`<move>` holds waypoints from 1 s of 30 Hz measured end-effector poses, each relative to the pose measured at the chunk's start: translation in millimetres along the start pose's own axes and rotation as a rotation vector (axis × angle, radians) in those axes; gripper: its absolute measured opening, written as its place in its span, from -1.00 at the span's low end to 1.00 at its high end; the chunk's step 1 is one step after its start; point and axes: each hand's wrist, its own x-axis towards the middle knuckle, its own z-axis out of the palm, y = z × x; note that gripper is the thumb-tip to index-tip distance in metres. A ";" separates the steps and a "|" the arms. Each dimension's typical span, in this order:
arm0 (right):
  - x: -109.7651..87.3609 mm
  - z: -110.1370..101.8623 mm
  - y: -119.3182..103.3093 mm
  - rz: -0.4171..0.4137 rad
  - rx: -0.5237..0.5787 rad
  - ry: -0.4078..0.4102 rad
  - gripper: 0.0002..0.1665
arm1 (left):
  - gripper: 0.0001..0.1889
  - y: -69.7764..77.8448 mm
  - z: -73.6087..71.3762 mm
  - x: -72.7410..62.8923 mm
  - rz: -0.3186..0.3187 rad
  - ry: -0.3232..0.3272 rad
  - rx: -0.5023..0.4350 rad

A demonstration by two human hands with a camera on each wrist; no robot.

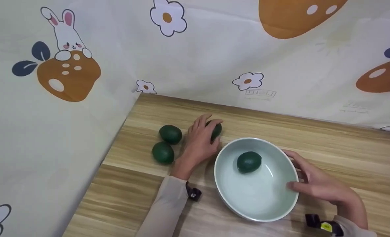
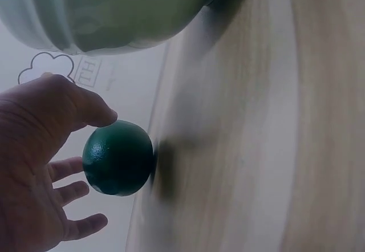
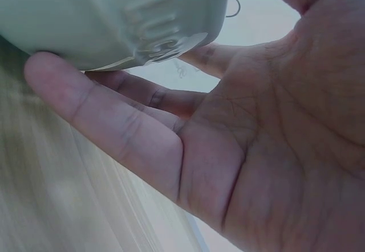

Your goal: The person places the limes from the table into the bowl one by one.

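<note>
My left hand (image 1: 200, 140) is curled round a dark green, smooth, egg-shaped fruit (image 1: 216, 131), left of the bowl. In the left wrist view the thumb lies against this fruit (image 2: 118, 158), with several fingertips behind it and a shadow on the wood beside it. My right hand (image 1: 323, 181) holds the pale green bowl (image 1: 257, 204) by its right side, thumb over the rim and the other fingers along the outside wall. A similar green fruit (image 1: 249, 162) lies inside the bowl. In the right wrist view the fingers reach under the bowl's curved wall (image 3: 114, 21).
Two more dark green fruits, a rear one (image 1: 170, 134) and a front one (image 1: 163, 152), lie close together left of my left wrist. The wood-grain table (image 1: 125, 194) meets a patterned wall covering (image 1: 198, 49) at the back and left.
</note>
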 end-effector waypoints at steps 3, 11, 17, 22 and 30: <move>0.0 0.1 0.2 -0.002 0.004 0.000 0.02 | -0.42 -0.5 0.7 1.7 -0.013 -0.015 0.002; -0.2 -0.2 2.7 -0.044 0.002 -0.004 0.00 | -0.45 -4.5 1.7 2.9 0.010 -0.010 0.001; -0.1 0.1 1.2 -0.023 -0.012 -0.002 0.01 | -0.46 -6.5 3.0 2.8 0.008 -0.009 -0.018; -0.1 1.7 1.4 -0.012 -0.007 -0.003 0.01 | -0.43 -8.1 5.6 1.6 0.003 -0.005 -0.023; -0.2 0.6 0.2 -0.014 -0.012 0.003 0.01 | -0.40 -7.9 3.5 2.4 0.004 -0.013 -0.028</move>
